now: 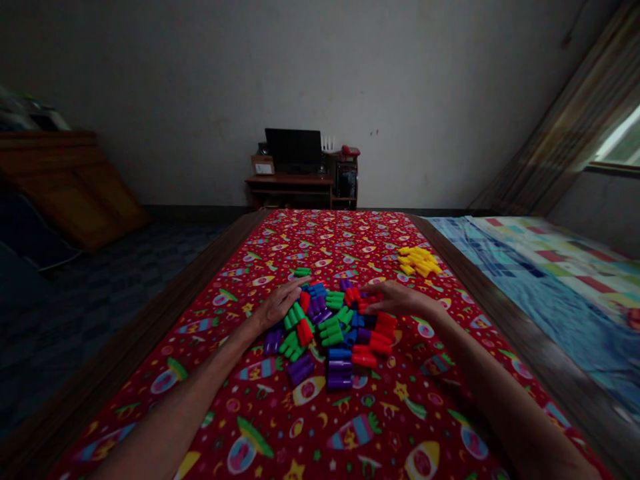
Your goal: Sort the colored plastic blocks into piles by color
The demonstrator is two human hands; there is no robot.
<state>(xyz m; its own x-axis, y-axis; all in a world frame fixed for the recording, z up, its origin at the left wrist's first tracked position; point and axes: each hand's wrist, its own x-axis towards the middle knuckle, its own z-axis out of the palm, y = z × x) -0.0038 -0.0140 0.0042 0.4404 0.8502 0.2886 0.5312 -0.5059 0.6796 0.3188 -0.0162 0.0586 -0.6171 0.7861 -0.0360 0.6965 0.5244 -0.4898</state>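
A loose heap of green, red, blue and purple plastic blocks lies on the red patterned cloth (350,437). My left hand (280,303) rests at the heap's left edge, fingers stretched forward beside a red block (305,331) and a green block (302,272). At the heap's upper right, my right hand (393,297) reaches over red blocks (385,325) with its fingers apart, touching or just above them. Purple blocks (340,375) sit at the near side. Farther right is a separate pile of yellow blocks (419,261).
Beyond the table's far end stands a desk (290,179) with a black monitor (294,148) and a red telephone (351,151). A bed with a blue and checkered cover (505,267) is on the right. A wooden cabinet (85,193) stands at the left.
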